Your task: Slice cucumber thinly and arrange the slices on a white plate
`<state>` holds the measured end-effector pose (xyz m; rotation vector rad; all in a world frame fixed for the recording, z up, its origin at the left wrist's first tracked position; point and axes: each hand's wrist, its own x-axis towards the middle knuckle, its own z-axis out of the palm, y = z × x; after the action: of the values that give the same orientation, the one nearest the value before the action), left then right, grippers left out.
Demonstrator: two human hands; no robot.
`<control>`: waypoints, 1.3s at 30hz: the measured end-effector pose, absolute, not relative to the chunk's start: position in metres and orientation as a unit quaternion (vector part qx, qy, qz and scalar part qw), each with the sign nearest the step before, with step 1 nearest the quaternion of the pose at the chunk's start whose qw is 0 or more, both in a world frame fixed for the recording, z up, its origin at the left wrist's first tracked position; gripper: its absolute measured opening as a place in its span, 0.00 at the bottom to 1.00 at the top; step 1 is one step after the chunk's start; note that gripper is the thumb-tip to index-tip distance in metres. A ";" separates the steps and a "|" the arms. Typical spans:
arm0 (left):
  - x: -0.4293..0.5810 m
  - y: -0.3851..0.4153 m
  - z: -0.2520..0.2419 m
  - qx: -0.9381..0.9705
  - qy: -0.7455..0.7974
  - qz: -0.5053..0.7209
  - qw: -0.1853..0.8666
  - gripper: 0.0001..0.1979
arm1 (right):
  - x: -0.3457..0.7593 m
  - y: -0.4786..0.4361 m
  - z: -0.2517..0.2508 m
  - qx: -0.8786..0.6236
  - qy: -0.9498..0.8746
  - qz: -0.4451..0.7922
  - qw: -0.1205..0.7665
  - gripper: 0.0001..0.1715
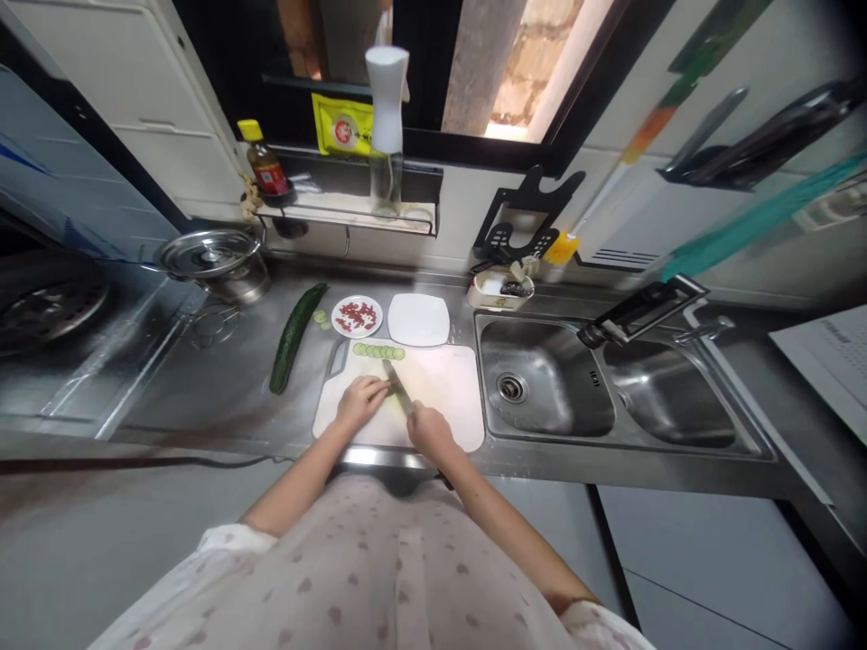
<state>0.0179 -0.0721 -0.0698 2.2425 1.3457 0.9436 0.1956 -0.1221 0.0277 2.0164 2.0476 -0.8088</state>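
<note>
My right hand (432,433) is wrapped round the handle of a kitchen knife (399,386), its blade pointing away from me over a white cutting board (447,384). Left of the blade, my left hand (361,403) has its fingers bent together at a small green cucumber piece (392,395), mostly hidden by fingers and blade. Along the board's far edge lies an overlapping row of cucumber slices (379,351). A whole dark green cucumber (295,341) rests on the steel counter to the left, with a few loose slices (321,319) beside it.
Behind the board stand a plate (337,327) of chopped red and white bits and a white square plate (418,320). A double sink (555,424) adjoins on the right. At the left is a lidded steel pot (234,278); a shelf (339,215) holds bottles.
</note>
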 end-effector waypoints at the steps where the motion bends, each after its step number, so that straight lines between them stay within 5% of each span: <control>1: 0.018 -0.072 -0.070 0.793 0.477 0.332 0.180 0.12 | 0.196 -0.122 0.028 0.673 0.685 -0.268 0.080 0.15; 39: 0.017 -0.071 -0.069 0.792 0.480 0.329 0.185 0.11 | 0.192 -0.115 0.034 0.656 0.693 -0.283 0.097 0.17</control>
<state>0.0171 -0.0711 -0.0690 2.2311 1.3536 0.9257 0.1918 -0.1147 0.0343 1.9426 2.0514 -0.8385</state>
